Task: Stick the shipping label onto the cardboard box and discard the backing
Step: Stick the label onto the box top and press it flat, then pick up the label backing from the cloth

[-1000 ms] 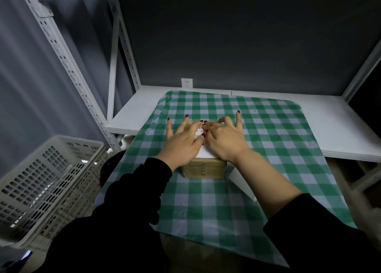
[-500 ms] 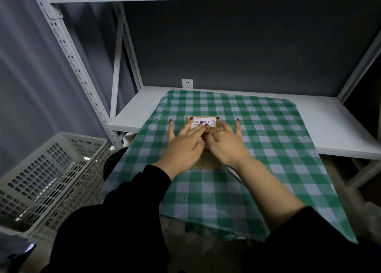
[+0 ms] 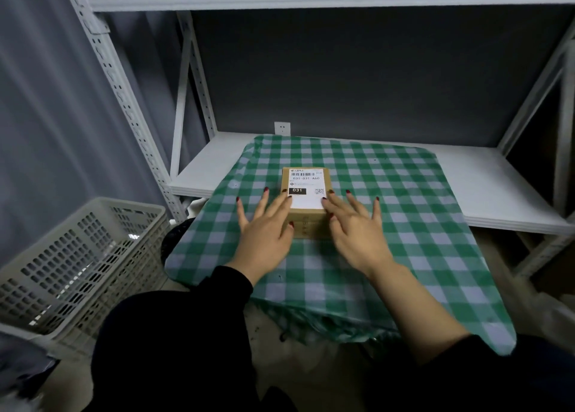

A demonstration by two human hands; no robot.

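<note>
Shipping label (image 3: 306, 189), white rectangular paper with barcode, printed code and a black "031" block: lay flat on the top face of the small brown cardboard box (image 3: 307, 225), covering most of it; no lifted corner could be made out. The near strip was unprinted.

Fingers: left hand (image 3: 265, 231) open, fingers spread, index tip on the label's left edge, thumb against the box's near-left side. Right hand (image 3: 354, 228) open likewise, fingers fanned, inner fingertips at the label's right edge, the rest over the cloth. Neither hand pinched anything. Dark red nails; black sleeves (image 3: 174, 334).

Box: stood near the middle of a green-and-white checked cloth (image 3: 404, 225) draped over a white shelf board (image 3: 497, 187) in a white metal rack (image 3: 124, 100).

Surroundings: grey perforated plastic basket (image 3: 74, 262) to the left, below shelf level; white wall socket (image 3: 282, 128) behind.

Backing: not identifiable in view; whether already discarded could not be told.

Status, as judged: label applied, smoothing near its end; the backing step open.

Risks, as judged: edges left unpressed might curl; a sideways push from either palm could slide the light box on the loose cloth; a backing sheet lying unseen might be overlooked.
</note>
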